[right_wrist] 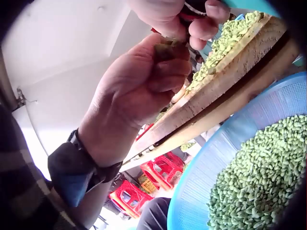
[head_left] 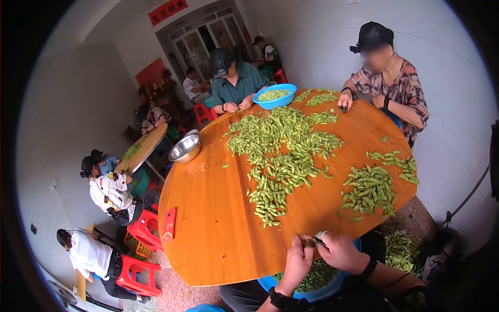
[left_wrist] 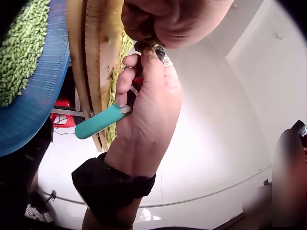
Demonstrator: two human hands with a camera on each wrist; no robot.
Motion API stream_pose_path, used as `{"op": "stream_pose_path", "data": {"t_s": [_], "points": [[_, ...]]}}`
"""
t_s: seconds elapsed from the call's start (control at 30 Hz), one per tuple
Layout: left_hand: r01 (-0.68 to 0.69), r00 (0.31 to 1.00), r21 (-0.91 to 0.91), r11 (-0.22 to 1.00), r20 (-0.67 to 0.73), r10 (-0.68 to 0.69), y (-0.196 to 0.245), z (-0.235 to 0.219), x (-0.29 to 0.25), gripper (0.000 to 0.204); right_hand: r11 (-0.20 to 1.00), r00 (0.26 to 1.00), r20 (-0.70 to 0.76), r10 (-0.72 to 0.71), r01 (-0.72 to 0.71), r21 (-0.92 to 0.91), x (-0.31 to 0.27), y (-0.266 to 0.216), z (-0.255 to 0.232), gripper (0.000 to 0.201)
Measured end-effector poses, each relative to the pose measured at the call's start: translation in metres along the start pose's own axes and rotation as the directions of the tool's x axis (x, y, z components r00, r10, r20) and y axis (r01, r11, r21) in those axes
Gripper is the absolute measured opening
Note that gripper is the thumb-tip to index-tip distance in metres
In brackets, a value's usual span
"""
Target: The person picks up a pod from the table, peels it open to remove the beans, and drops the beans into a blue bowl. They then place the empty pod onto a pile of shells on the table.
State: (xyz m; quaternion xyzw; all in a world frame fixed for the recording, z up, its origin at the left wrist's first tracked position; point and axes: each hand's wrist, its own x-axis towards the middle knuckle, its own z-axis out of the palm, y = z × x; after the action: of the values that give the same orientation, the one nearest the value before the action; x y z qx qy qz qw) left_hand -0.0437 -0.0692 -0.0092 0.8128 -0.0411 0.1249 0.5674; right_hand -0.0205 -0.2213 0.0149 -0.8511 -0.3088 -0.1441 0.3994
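Above a blue basket (head_left: pixel 340 286) of shelled green beans (head_left: pixel 312 276), the two hands meet at the table edge. The left hand (head_left: pixel 299 262) pinches a small greenish pod (right_wrist: pixel 170 48), mostly covered by fingers. Curled round a tool with a teal handle (left_wrist: pixel 103 122) is the right hand (head_left: pixel 340 254); a white wrap shows at its thumb. The tool's tip, dark in the head view, touches or nearly touches the pod; exact contact is hidden. The left wrist view shows the tool-holding hand (left_wrist: pixel 151 110) centrally, the right wrist view the pod-holding hand (right_wrist: pixel 127 93).
The round wooden table (head_left: pixel 208 218) bears a large pod heap (head_left: pixel 275 140), a smaller pile (head_left: pixel 369 190) at right and a red object (head_left: pixel 169 223). Beyond are a steel bowl (head_left: pixel 185 148) and blue basin (head_left: pixel 275 99). Two people sit across; others sit at tables behind. Red stools stand at left.
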Motion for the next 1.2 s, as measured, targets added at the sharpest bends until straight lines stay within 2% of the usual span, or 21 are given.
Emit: {"op": "stream_pose_path", "data": {"t_s": [0.07,0.1,0.17,0.2,0.27,0.37,0.43,0.53,0.6,0.63,0.7,0.77,0.8,0.83,0.97,1.03,1.07,1.1,1.13,1.17,1.2], "points": [[-0.063,0.998,0.006,0.998,0.023,0.063,0.003,-0.002,0.000,0.024,0.998,0.997,0.038,0.060,-0.060,0.000,-0.003,-0.003,0.001,0.013],[-0.037,0.999,0.005,0.999,0.027,0.037,0.005,-0.005,0.001,0.024,0.997,0.997,0.032,0.066,-0.066,-0.029,-0.002,-0.004,0.001,0.014],[-0.038,0.986,0.095,0.995,0.163,0.022,0.010,-0.007,-0.002,0.021,0.996,0.996,0.022,0.086,-0.086,-0.030,-0.002,-0.005,0.001,0.015],[0.013,0.985,0.091,0.996,0.171,-0.028,0.010,-0.006,-0.006,0.021,0.994,0.995,0.006,0.096,-0.096,-0.047,-0.002,-0.006,0.003,0.014],[-0.111,0.990,0.134,0.985,0.097,0.098,0.008,-0.001,-0.005,0.023,0.992,0.994,-0.019,0.104,-0.105,-0.073,0.001,-0.006,0.007,0.013],[-0.018,0.998,0.040,0.999,0.063,0.016,0.005,0.004,-0.008,0.019,0.987,0.989,0.002,0.149,-0.148,-0.064,0.000,-0.009,0.014,0.012],[-0.026,0.999,0.025,0.999,0.040,0.025,0.004,0.006,-0.012,0.017,0.989,0.990,-0.080,0.117,-0.124,-0.080,-0.002,-0.008,0.020,0.013],[0.024,1.000,-0.010,1.000,0.001,-0.024,0.002,0.010,-0.017,0.015,0.985,0.992,-0.081,0.097,-0.108,-0.138,-0.007,-0.006,0.024,0.012],[0.182,0.980,-0.213,0.960,-0.047,-0.196,0.001,0.012,-0.019,0.015,0.985,0.993,-0.089,0.080,-0.092,-0.149,-0.009,-0.007,0.025,0.013],[0.167,0.982,-0.209,0.964,-0.054,-0.182,0.000,0.009,-0.018,0.015,0.987,0.983,-0.144,0.113,-0.128,-0.097,-0.007,-0.006,0.023,0.014],[0.276,0.947,-0.271,0.922,-0.089,-0.309,-0.002,-0.001,-0.020,0.015,0.980,0.952,-0.239,0.191,-0.197,-0.003,0.000,-0.003,0.013,0.017],[0.235,0.966,-0.182,0.955,-0.066,-0.250,0.001,-0.011,-0.030,0.016,0.952,0.950,-0.161,0.267,-0.287,-0.110,0.013,0.023,-0.020,0.016],[0.076,0.994,-0.034,0.996,0.084,-0.073,-0.002,-0.013,-0.043,0.015,0.945,0.957,-0.150,0.247,-0.272,-0.183,0.018,0.045,-0.028,0.016],[-0.098,0.964,0.088,0.991,0.255,0.073,-0.003,-0.015,-0.052,0.014,0.932,0.963,-0.130,0.234,-0.261,-0.252,0.019,0.063,-0.032,0.017],[-0.080,0.949,0.166,0.983,0.314,0.024,0.003,-0.019,-0.048,0.013,0.931,0.962,-0.127,0.242,-0.267,-0.249,0.022,0.088,-0.045,0.019],[-0.237,0.915,0.270,0.933,0.384,0.121,0.007,-0.023,-0.041,0.017,0.963,0.973,-0.127,0.195,-0.214,-0.164,0.015,0.090,-0.043,0.016],[-0.085,0.956,0.330,0.940,0.291,-0.016,0.011,-0.029,-0.036,0.017,0.963,0.972,-0.124,0.198,-0.217,-0.162,0.013,0.091,-0.042,0.016],[-0.008,0.979,0.323,0.946,0.194,-0.058,0.020,-0.038,-0.021,0.016,0.973,0.975,-0.085,0.206,-0.214,-0.086,0.011,0.091,-0.042,0.014],[0.023,0.998,0.326,0.945,0.051,-0.042,0.026,-0.047,0.000,0.013,0.977,0.976,-0.047,0.211,-0.212,-0.007,0.010,0.090,-0.043,0.011],[0.077,0.995,0.484,0.871,-0.090,-0.038,0.020,-0.052,0.028,0.015,0.978,0.977,-0.049,0.208,-0.208,-0.001,0.011,0.082,-0.045,0.011],[-0.053,0.967,0.543,0.838,-0.180,0.178,0.015,-0.056,0.059,0.017,0.914,0.928,0.032,0.372,-0.372,0.163,0.014,0.068,-0.048,0.010]]}}
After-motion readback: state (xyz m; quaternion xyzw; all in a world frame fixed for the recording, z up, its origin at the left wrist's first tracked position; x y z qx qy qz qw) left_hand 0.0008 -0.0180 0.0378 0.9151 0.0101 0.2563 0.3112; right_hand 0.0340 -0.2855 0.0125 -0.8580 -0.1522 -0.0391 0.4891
